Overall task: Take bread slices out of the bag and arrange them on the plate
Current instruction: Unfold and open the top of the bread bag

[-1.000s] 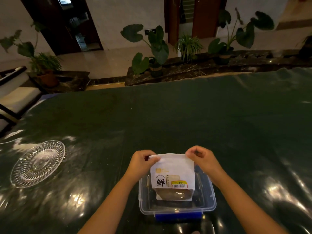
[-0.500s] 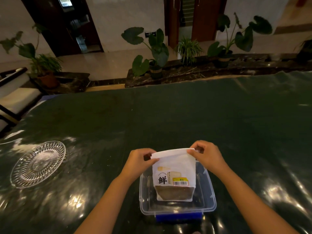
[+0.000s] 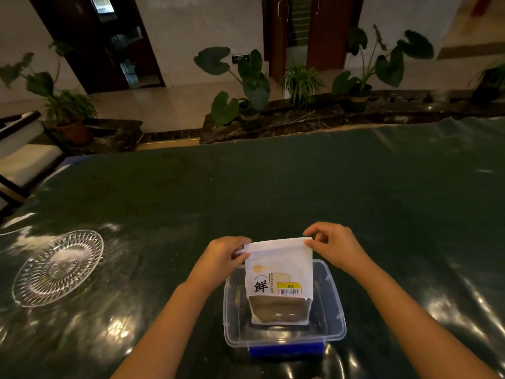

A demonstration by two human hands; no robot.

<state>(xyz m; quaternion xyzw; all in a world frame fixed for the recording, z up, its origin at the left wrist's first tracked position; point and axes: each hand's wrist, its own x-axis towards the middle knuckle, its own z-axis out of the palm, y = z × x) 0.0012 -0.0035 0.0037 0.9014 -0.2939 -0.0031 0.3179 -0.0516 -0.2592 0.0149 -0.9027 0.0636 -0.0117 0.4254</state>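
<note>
The white bread bag (image 3: 278,272) stands upright, long axis vertical and printed face toward the camera, inside a clear plastic box (image 3: 334,321), its top edge pinched by the left hand (image 3: 222,254) and right hand (image 3: 332,246), while the glass plate (image 3: 58,266) lies well apart, bare.

Table (image 3: 300,187) bare between tub (image 3: 336,310) at near edge and plate (image 3: 58,266) at left edge; far and right side open. Bag (image 3: 278,272) stands in tub, filling its middle; walls box it in.
</note>
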